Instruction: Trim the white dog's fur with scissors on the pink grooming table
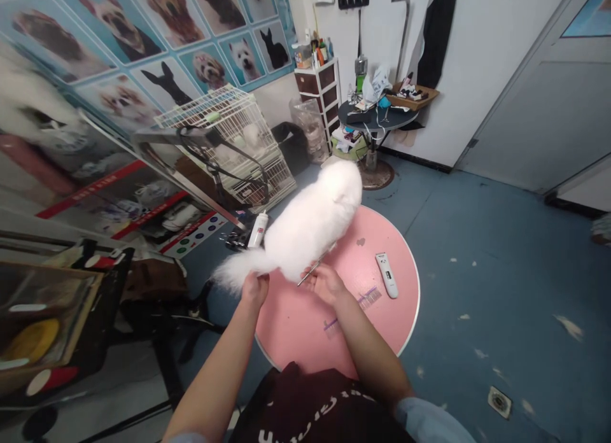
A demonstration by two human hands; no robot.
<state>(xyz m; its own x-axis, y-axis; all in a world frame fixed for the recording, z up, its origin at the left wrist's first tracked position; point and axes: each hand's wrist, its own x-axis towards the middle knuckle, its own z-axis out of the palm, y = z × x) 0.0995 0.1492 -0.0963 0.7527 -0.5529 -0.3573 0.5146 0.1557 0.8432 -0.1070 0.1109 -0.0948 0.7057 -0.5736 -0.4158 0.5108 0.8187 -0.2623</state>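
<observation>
The white dog (312, 220) is on the pink tabletop (296, 328), just beyond the 2 hands, rear toward them. The right hand (327, 284) holds a slim metal tool (302, 281) along its hindquarters; the left hand (255, 290) curls under the tail (243, 265), perhaps steadying it, its grip hidden. Right of them lies a clipper (387, 275), probably for easy reach.

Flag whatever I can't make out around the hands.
All in the head view:
Face of the white dog: hidden, head turned away.
Fingertips of the left hand: hidden by the tail and the hand itself; grip unclear.
Metal tool in the right hand: partly hidden by its grip; exact type unclear.
Purple comb: middle covered by the right forearm; one comb or two unclear.
Clipper display: too small to read.
</observation>
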